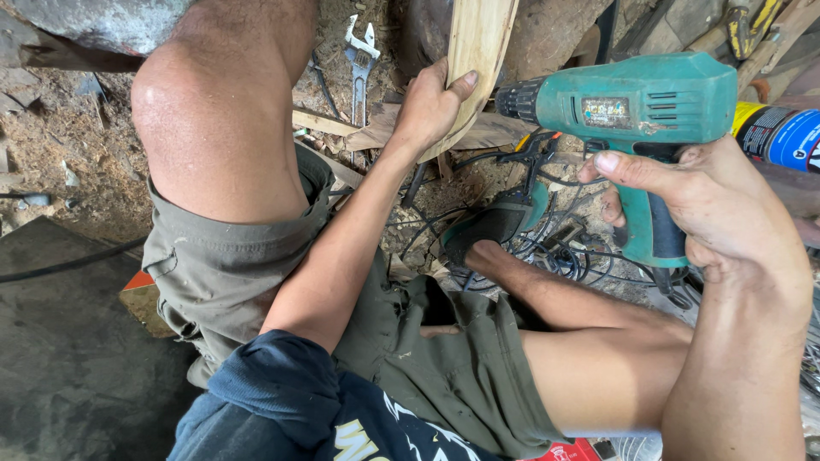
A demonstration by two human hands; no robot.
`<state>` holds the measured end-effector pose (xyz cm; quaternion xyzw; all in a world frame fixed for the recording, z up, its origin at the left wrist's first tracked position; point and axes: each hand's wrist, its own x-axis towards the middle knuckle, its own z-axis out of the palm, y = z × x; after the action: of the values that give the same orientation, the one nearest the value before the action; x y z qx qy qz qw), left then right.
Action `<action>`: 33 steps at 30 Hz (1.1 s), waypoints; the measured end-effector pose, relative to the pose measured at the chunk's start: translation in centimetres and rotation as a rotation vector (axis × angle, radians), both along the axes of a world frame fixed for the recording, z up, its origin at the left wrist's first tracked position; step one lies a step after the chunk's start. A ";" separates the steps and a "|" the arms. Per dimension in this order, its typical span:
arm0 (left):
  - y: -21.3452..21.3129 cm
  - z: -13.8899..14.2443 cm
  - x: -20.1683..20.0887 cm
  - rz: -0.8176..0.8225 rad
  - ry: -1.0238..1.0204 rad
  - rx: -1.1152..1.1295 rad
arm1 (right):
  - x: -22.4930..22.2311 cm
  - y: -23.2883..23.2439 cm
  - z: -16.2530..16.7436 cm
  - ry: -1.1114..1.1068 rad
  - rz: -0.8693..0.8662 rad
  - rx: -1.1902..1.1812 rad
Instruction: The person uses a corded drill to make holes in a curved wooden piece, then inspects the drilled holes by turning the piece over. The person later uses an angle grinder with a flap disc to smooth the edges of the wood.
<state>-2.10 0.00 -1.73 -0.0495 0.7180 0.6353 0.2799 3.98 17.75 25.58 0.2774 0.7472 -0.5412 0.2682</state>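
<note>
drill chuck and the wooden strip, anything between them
Nothing in the head view: a bare gap separates the green drill chuck, held by the right hand, from the wooden strip gripped by the left hand.

Soft, even daylight, fairly bright. Sheen on the raised knee (201, 102), no hard glare. Deep shadow in the cable tangle (547, 248) and under the legs. Centre is sharp; wide-angle stretch at the edges, bottom corners slightly soft.
</note>
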 end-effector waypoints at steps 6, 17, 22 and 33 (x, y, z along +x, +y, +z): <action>0.0 0.0 0.0 -0.002 -0.026 -0.003 | 0.0 0.0 0.0 0.009 0.001 -0.015; 0.2 0.2 -0.1 -0.022 -0.064 -0.026 | 0.1 0.2 0.0 0.003 0.000 0.027; 0.2 0.1 -0.1 -0.020 -0.050 -0.020 | 0.0 0.3 0.0 0.007 0.011 -0.011; 0.0 0.3 -0.1 -0.010 -0.037 -0.025 | 0.1 0.2 -0.1 -0.016 0.002 0.020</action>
<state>-2.17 0.00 -1.46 -0.0609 0.7207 0.6240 0.2958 4.06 17.92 25.52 0.2837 0.7507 -0.5311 0.2717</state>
